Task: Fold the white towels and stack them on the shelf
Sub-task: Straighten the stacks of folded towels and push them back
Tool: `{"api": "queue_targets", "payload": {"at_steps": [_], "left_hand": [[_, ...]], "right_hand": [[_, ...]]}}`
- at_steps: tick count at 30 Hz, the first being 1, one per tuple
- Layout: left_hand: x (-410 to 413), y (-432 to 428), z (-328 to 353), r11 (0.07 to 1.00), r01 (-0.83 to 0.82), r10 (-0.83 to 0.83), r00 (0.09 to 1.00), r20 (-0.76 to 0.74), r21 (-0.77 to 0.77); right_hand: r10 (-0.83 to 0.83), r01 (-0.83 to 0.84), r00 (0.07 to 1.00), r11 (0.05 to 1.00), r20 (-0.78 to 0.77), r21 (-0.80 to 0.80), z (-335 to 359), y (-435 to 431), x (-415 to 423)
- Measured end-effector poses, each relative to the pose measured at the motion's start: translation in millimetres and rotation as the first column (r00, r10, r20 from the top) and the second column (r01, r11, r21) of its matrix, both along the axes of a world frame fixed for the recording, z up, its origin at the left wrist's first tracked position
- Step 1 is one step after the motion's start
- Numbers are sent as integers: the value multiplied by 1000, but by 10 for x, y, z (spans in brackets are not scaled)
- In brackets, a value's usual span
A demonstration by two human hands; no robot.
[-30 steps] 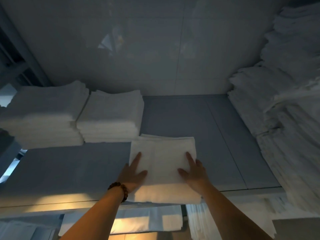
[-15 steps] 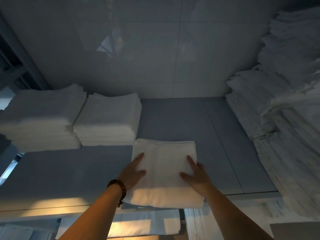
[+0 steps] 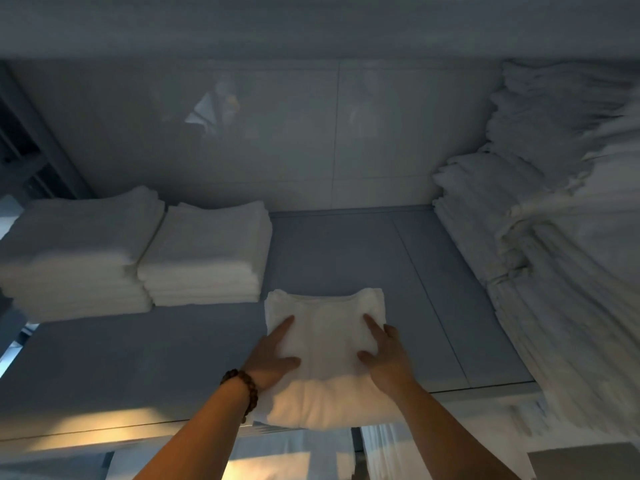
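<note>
Your folded white towel (image 3: 325, 344) lies flat on the grey shelf (image 3: 138, 358), near the middle of its width, with its near edge hanging a little past the shelf's front lip where warm light falls on it. Your left hand (image 3: 273, 358) rests palm down on the towel's left side and your right hand (image 3: 388, 355) rests palm down on its right side. The fingers (image 3: 285, 329) of both hands are spread open and pressed flat against the cloth; they grip nothing. A dark beaded bracelet (image 3: 244, 389) sits on your left wrist.

To the left and slightly farther back, a stack of folded towels (image 3: 207, 251) stands on the shelf, its near right corner just beside the far left corner of your towel. Touching that stack on its left is a second, slightly taller stack (image 3: 76, 254) that reaches the left edge of the view. On the right, well apart from your towel, a tall, uneven heap of white linen (image 3: 554, 237) rises along the side of the shelf. A glossy pale wall (image 3: 311, 133) closes the back of the shelf and shows faint reflections. Below the front lip, more white cloth (image 3: 301, 455) is visible, too dim to make out further.
</note>
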State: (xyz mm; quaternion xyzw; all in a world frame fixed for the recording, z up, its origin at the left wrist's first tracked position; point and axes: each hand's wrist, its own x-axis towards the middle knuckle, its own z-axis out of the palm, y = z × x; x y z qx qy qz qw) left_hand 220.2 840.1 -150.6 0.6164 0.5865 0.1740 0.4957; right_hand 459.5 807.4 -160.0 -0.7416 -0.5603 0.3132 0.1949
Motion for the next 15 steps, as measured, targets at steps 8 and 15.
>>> {"api": "queue_targets", "payload": {"at_steps": [8,15], "left_hand": [[348,-127,401,978,38,-29,999,-45,206],[328,-46,1034,876,-9,43,997,-60,483]], "right_hand": [[-26,9,997,974,75,224,492,-187,36],[-65,41,997,882,35,469,1107,-85,-49]]}}
